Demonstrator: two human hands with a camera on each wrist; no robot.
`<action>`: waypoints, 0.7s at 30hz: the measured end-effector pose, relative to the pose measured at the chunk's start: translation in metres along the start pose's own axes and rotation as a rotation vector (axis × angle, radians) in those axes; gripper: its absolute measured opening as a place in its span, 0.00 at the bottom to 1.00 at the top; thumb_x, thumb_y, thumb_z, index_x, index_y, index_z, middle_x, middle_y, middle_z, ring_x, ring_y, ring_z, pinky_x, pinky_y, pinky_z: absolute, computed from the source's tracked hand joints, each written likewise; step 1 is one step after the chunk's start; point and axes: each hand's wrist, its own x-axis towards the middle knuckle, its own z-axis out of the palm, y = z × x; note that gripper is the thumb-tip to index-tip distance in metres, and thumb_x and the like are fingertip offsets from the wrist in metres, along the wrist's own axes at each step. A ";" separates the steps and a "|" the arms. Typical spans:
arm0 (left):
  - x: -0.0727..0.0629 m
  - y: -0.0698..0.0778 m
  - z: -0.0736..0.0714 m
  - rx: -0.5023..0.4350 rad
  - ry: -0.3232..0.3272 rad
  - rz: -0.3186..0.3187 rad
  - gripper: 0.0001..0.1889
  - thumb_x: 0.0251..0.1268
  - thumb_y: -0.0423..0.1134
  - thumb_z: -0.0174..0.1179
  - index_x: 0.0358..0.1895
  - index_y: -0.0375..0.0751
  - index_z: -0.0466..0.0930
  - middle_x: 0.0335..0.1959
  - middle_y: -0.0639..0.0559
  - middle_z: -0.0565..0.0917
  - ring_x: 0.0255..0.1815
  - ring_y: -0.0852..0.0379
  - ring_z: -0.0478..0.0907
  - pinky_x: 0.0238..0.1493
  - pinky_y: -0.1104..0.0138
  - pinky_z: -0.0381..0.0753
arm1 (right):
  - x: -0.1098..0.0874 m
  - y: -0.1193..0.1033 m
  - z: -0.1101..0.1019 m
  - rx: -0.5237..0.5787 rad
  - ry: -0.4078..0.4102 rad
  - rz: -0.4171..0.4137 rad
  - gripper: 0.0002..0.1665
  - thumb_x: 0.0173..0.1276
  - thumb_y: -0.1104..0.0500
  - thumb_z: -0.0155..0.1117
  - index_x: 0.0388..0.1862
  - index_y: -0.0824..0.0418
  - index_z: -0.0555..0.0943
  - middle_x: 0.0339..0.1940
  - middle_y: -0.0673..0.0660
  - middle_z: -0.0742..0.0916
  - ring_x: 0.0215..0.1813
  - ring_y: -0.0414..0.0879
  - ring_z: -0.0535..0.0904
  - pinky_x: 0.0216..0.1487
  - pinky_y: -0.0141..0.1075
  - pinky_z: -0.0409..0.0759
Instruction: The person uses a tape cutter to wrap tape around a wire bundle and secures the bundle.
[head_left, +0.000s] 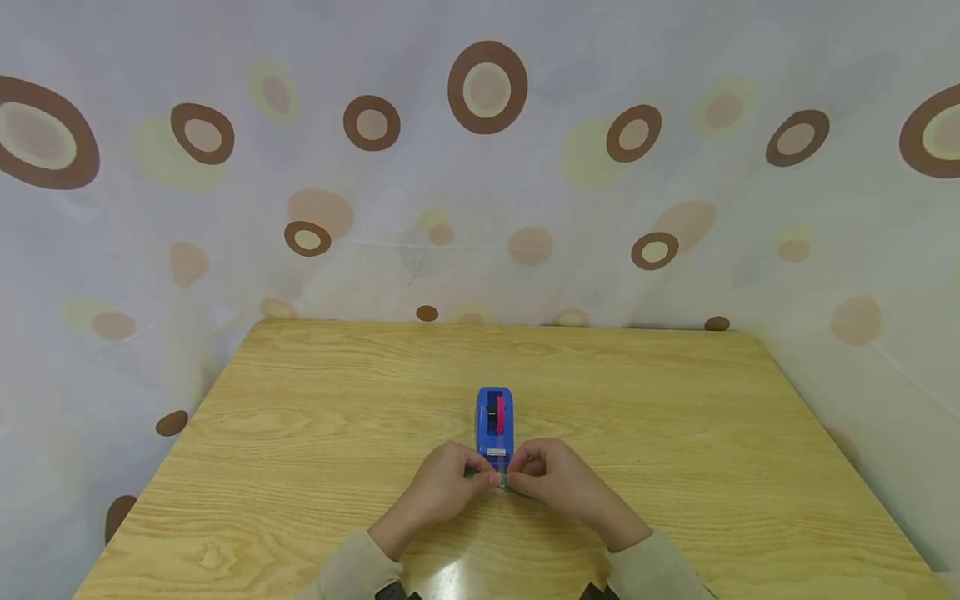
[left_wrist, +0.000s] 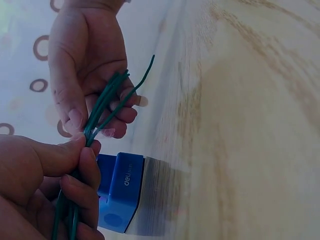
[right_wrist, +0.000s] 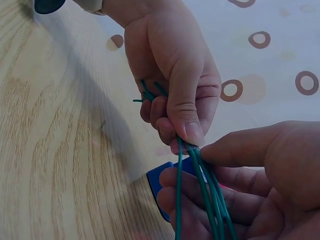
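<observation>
My left hand (head_left: 448, 485) and right hand (head_left: 561, 483) meet low in the middle of the head view, fingertips nearly together. Between them runs a bundle of thin green wires (left_wrist: 106, 100), loose ends fanning out past the fingers. A short strip of clear tape (left_wrist: 105, 133) lies around the bundle, one end sticking out sideways in the left wrist view. The left thumb and curled fingers pinch the wires right at the tape. Beside it, the right thumb and fingertips pinch the bundle, and several strands (right_wrist: 215, 205) cross the right fingers in the right wrist view.
Just beyond the hands stands a blue tape dispenser (head_left: 482, 427) with a pink hub (head_left: 501, 413). It rests on a wood-grain table (head_left: 337, 400). Behind and at both sides hangs a pale curtain (head_left: 420, 183) with brown ring patterns.
</observation>
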 end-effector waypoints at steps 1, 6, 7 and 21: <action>0.000 0.000 0.000 0.003 0.001 0.001 0.08 0.66 0.39 0.65 0.29 0.46 0.89 0.33 0.63 0.84 0.39 0.61 0.77 0.45 0.59 0.74 | 0.000 0.000 0.000 0.008 -0.007 0.001 0.04 0.69 0.63 0.66 0.35 0.63 0.81 0.29 0.54 0.85 0.30 0.42 0.76 0.29 0.30 0.73; 0.000 0.000 0.000 0.009 0.008 0.007 0.08 0.66 0.39 0.66 0.28 0.46 0.89 0.32 0.62 0.84 0.38 0.62 0.77 0.44 0.59 0.75 | 0.000 -0.001 0.001 0.036 -0.019 0.010 0.04 0.69 0.64 0.65 0.35 0.64 0.80 0.27 0.56 0.85 0.27 0.42 0.73 0.26 0.29 0.70; 0.000 0.001 0.000 0.009 0.009 0.005 0.07 0.65 0.39 0.66 0.28 0.46 0.89 0.32 0.62 0.84 0.38 0.62 0.77 0.44 0.59 0.75 | 0.000 -0.002 0.001 0.039 -0.021 0.015 0.04 0.70 0.64 0.65 0.36 0.64 0.80 0.27 0.56 0.85 0.27 0.42 0.73 0.26 0.29 0.69; -0.003 0.002 0.000 -0.003 0.012 0.017 0.06 0.64 0.38 0.67 0.30 0.44 0.90 0.32 0.60 0.85 0.36 0.61 0.77 0.41 0.62 0.76 | 0.002 0.004 0.003 0.048 -0.041 0.007 0.04 0.71 0.66 0.62 0.38 0.68 0.78 0.32 0.56 0.85 0.34 0.46 0.77 0.32 0.32 0.74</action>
